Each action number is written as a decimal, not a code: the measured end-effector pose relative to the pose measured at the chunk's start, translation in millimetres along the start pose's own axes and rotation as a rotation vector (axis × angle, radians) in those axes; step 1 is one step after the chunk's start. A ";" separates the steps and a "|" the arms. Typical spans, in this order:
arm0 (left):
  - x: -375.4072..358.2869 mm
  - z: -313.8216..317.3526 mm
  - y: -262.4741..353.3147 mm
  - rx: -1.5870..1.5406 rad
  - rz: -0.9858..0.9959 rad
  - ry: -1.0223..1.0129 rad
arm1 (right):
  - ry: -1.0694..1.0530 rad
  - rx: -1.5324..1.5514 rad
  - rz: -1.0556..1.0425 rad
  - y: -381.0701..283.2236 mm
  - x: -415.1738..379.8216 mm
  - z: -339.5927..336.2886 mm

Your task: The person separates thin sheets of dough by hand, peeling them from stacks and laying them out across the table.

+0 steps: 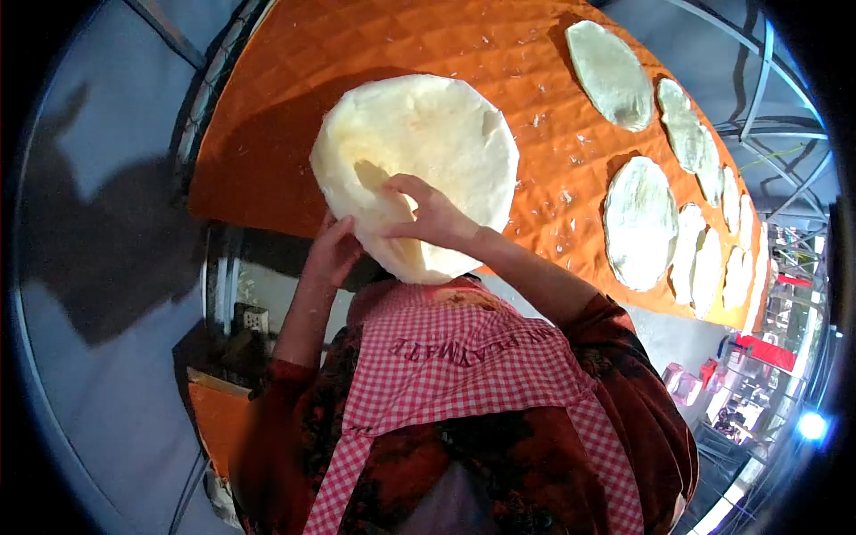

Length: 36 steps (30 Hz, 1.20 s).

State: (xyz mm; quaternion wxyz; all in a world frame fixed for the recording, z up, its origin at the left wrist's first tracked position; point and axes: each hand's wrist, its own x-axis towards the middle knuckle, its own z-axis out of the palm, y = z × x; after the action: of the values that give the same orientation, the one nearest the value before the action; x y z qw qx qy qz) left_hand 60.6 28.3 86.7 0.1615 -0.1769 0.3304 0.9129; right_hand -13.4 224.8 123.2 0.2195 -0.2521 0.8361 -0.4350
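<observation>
Dough round point(419, 152): large, pale, thin disc, being held up in front of the person, above the orange quilted tabletop point(294, 80); its lower edge is drooping toward the checked apron point(464, 366).

Step in hand, as judged: the round is being carried or stretched between both hands, not yet laid flat. The next move is likely calling for an even lowering onto bare cloth, with the fingers slipping out without tearing the thin sheet.

Right hand point(432, 214): fingers are curling over the lower front of the round, thumb and fingertips pinching a fold of it; the forearm is rising from the lower right, elbow bent.

Left hand point(334, 250): lying against the round's lower left edge, mostly behind it; grip cannot be told, though it is touching the dough.

Finished flat rounds point(637, 223): lying in rows well to the right of the hands, on the same cloth; scattered flakes are lying between.
</observation>
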 end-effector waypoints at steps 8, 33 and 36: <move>-1.8 6.4 12.4 0.038 -0.028 -0.167 | 0.291 -0.199 0.045 -20.3 -9.7 13.2; 8.5 10.2 -1.9 0.287 0.134 0.172 | 0.033 -0.262 0.201 -38.8 -0.2 28.5; 7.2 9.1 3.5 0.286 0.112 0.130 | 0.095 -0.397 0.230 -37.0 7.6 44.4</move>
State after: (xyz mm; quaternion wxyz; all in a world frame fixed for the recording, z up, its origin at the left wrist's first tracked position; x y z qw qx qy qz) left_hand 50.8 33.0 92.1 0.1123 -0.1924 0.4759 0.8508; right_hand 15.3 174.4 129.8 0.1740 -0.1724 0.9380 -0.2453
